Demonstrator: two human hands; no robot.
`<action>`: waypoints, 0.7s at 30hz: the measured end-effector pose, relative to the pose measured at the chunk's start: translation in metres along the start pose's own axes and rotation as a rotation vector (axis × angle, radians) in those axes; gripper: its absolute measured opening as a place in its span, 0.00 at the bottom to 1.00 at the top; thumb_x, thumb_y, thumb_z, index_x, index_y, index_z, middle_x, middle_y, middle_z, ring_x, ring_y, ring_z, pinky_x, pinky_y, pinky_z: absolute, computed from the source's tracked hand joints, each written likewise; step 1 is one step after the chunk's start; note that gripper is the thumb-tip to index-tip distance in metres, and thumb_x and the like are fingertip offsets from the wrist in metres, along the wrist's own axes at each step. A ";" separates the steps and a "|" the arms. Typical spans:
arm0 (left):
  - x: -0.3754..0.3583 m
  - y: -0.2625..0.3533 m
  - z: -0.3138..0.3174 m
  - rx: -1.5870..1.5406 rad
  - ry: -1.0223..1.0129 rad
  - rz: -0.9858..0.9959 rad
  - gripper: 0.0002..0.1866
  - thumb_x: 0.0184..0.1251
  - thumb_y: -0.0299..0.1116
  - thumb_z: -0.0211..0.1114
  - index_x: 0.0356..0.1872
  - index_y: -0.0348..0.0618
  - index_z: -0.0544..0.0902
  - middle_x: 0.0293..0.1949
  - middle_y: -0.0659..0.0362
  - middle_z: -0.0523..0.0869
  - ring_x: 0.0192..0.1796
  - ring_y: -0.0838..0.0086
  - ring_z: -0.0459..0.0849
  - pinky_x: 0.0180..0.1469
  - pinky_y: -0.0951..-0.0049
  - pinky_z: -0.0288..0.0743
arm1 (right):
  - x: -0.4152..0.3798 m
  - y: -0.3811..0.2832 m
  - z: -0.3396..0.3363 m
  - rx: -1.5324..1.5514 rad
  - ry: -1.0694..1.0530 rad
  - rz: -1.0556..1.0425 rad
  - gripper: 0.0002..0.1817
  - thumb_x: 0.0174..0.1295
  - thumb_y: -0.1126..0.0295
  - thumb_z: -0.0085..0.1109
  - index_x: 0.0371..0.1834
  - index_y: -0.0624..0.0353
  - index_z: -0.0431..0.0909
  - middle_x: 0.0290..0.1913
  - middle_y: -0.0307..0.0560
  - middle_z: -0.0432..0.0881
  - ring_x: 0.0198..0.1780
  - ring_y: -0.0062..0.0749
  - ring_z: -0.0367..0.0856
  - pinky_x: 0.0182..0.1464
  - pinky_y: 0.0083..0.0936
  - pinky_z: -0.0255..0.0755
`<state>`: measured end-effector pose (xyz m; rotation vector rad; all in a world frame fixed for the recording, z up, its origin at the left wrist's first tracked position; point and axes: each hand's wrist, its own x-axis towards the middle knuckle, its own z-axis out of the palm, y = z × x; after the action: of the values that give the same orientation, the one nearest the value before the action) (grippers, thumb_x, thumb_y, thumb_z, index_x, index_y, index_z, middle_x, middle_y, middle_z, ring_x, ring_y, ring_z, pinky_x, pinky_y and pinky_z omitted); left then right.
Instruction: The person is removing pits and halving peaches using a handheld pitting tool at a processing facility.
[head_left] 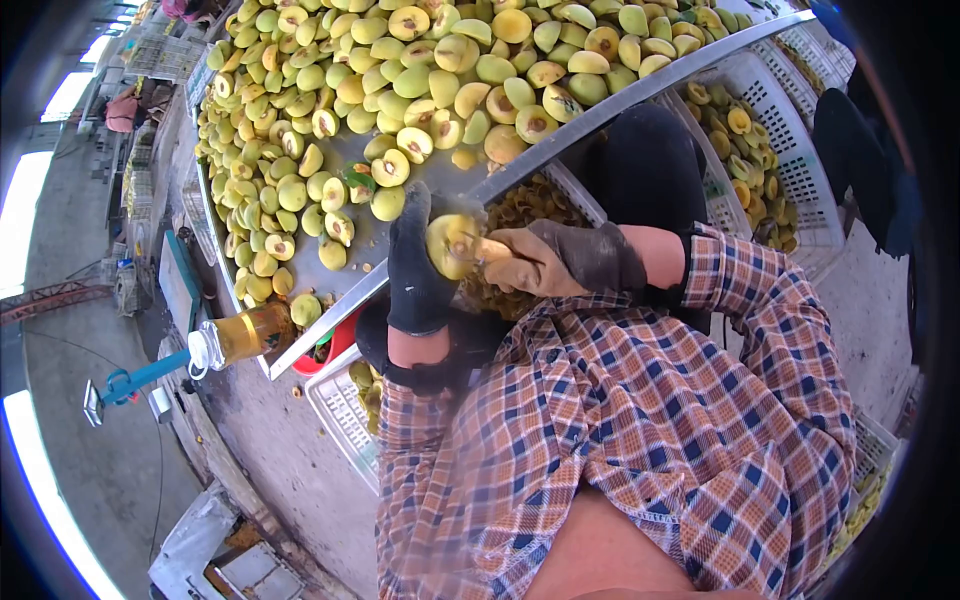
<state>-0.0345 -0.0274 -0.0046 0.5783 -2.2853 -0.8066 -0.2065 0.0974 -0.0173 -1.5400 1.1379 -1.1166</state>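
In my left hand point(415, 262), in a black glove, is a yellow-green peach half point(451, 246), cut face turned towards my other hand. My right hand point(560, 260), in a worn brown glove, is closed round the wooden handle of a small pitting tool point(492, 249). Its tip meets the cut face; its exact shape is blurred. Both hands are just off the near edge of a metal table point(455, 180) heaped with peach halves point(420, 80), many with a brown hollow or stone. Below my hands lie brownish scraps point(535, 203).
White plastic crates point(815, 190) with peach halves stand at the right, another crate point(340, 415) at lower left. A red bucket point(340, 338) sits under the table corner, near a jar of amber liquid point(250, 333). The table's raised metal rim point(600, 115) runs in front of me.
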 end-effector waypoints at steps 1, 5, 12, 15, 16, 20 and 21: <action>0.004 0.001 -0.001 -0.089 -0.072 0.006 0.31 0.63 0.30 0.70 0.65 0.31 0.70 0.40 0.52 0.86 0.44 0.67 0.85 0.50 0.68 0.78 | -0.002 -0.001 -0.001 -0.111 0.016 -0.025 0.16 0.69 0.65 0.57 0.56 0.59 0.73 0.29 0.52 0.81 0.28 0.37 0.80 0.33 0.30 0.72; 0.013 0.013 -0.012 -0.654 -0.288 -0.425 0.24 0.77 0.47 0.53 0.57 0.34 0.78 0.42 0.52 0.85 0.46 0.66 0.84 0.54 0.67 0.76 | 0.006 0.001 -0.011 -0.355 -0.260 0.123 0.15 0.68 0.67 0.57 0.54 0.61 0.74 0.26 0.48 0.79 0.27 0.33 0.78 0.32 0.28 0.72; 0.019 0.032 0.022 -1.098 0.276 -0.659 0.36 0.77 0.64 0.38 0.57 0.39 0.75 0.51 0.52 0.83 0.52 0.66 0.81 0.59 0.65 0.74 | 0.009 -0.022 0.010 0.712 -0.017 0.522 0.17 0.70 0.52 0.48 0.40 0.55 0.74 0.17 0.32 0.66 0.14 0.15 0.63 0.14 0.19 0.55; 0.020 0.039 0.018 -1.084 0.274 -0.670 0.33 0.79 0.62 0.38 0.56 0.39 0.75 0.51 0.53 0.83 0.52 0.66 0.81 0.58 0.66 0.75 | 0.015 -0.009 0.028 0.523 0.179 0.205 0.15 0.72 0.55 0.47 0.41 0.54 0.76 0.17 0.33 0.69 0.14 0.16 0.63 0.16 0.19 0.56; 0.020 0.041 0.017 -1.080 0.274 -0.673 0.33 0.79 0.61 0.39 0.56 0.39 0.75 0.51 0.53 0.83 0.51 0.66 0.81 0.57 0.67 0.75 | 0.022 -0.003 0.034 0.331 0.292 -0.004 0.15 0.73 0.55 0.47 0.41 0.54 0.76 0.17 0.32 0.69 0.14 0.16 0.64 0.16 0.18 0.56; 0.018 0.038 0.022 -0.733 0.365 -0.652 0.31 0.81 0.58 0.38 0.52 0.38 0.76 0.46 0.52 0.84 0.49 0.67 0.83 0.55 0.67 0.76 | 0.013 -0.021 0.024 0.696 0.052 0.424 0.15 0.72 0.54 0.49 0.40 0.52 0.76 0.17 0.32 0.68 0.14 0.16 0.63 0.15 0.19 0.54; 0.019 0.037 0.018 -0.611 0.294 -0.556 0.31 0.81 0.57 0.38 0.50 0.38 0.77 0.44 0.52 0.85 0.47 0.67 0.83 0.53 0.67 0.77 | 0.011 -0.018 0.022 0.836 -0.033 0.378 0.11 0.71 0.57 0.51 0.38 0.52 0.74 0.23 0.34 0.70 0.18 0.16 0.66 0.16 0.16 0.58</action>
<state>-0.0674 -0.0048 0.0174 0.9692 -1.4998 -1.4942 -0.1806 0.0934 -0.0021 -0.6598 0.7378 -1.0923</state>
